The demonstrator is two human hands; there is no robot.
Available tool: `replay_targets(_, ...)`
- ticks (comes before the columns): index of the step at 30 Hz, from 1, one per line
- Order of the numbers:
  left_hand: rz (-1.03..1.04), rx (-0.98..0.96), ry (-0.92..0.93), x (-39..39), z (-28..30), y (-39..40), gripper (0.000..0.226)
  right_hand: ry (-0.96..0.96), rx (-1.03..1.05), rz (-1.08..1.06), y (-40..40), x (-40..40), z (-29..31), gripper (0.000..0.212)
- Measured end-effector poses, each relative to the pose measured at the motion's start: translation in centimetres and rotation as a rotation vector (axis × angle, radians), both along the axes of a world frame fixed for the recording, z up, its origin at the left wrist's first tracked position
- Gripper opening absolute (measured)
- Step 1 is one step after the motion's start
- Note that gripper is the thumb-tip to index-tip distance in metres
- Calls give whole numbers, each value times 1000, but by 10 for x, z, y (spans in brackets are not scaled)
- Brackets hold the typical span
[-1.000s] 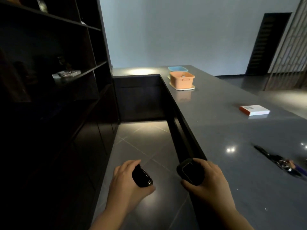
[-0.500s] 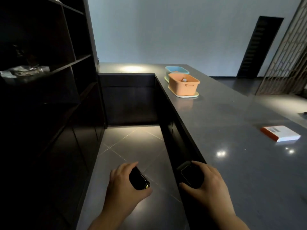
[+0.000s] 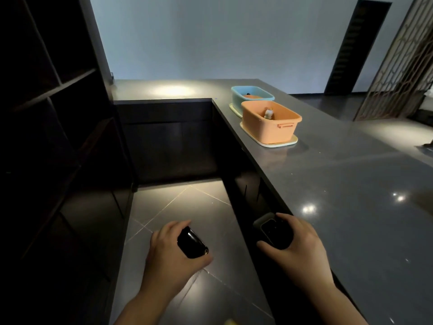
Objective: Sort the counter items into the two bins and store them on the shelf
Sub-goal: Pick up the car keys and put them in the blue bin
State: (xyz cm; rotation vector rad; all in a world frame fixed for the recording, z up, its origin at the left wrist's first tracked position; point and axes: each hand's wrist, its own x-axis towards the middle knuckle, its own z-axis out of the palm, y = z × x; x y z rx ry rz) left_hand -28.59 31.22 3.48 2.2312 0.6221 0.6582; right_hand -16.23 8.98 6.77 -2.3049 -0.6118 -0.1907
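Low over the dark tiled floor [image 3: 178,207], in the aisle between shelf and counter, the left hand [image 3: 168,252] curls its fingers and thumb round a small glossy black oblong object [image 3: 192,242]; its long axis runs diagonally, from upper left near the fingertips down to lower right by the thumb, where a small glint shows; the right hand [image 3: 297,245] grips a dark rounded rectangular object [image 3: 273,232] with a paler rim, held at the near edge of the grey polished counter [image 3: 351,184], its long axis tilted from upper left to lower right, flat face upward; far along the counter stand an orange plastic bin [image 3: 269,127] and, just behind it, a light blue plastic bin [image 3: 251,96], each on a pale flat tray; something small lies in each bin, too small to name; the tall dark shelf unit [image 3: 54,113] rises on the left.
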Motion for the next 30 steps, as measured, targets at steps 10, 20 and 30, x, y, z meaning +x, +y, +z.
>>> replay_targets(10, -78, 19, -20, 186, 11, 98, 82, -3, -5, 13, 112, 178, -7, 66)
replay_targets(20, -71, -101, -62, 334, 7, 204, 89, -6, -18, -1, 228, 324, 15, 64)
replay_targets(30, -404, -56, -42, 512, 34, 326, 84, -38, -8, -300, 304, 444, 31, 73)
